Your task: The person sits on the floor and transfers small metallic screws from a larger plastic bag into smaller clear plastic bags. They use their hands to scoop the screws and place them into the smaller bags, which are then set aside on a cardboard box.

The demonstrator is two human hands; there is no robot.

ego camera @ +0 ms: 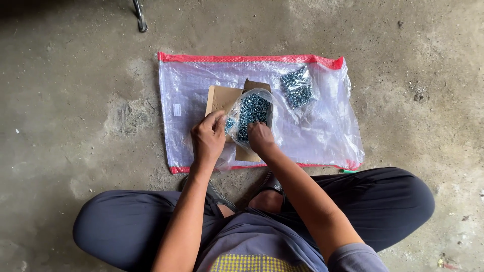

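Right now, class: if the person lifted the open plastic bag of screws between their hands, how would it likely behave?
The open bag of screws would probably sag, since its thin clear film looks floppy. Packed with metal screws, it is likely heavy for its size. Its mouth gapes between the left hand and right hand, so tilting may spill.

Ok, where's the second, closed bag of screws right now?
In the head view, the closed bag of screws lies on the clear woven sack, near its red top edge, up-right of the open bag.
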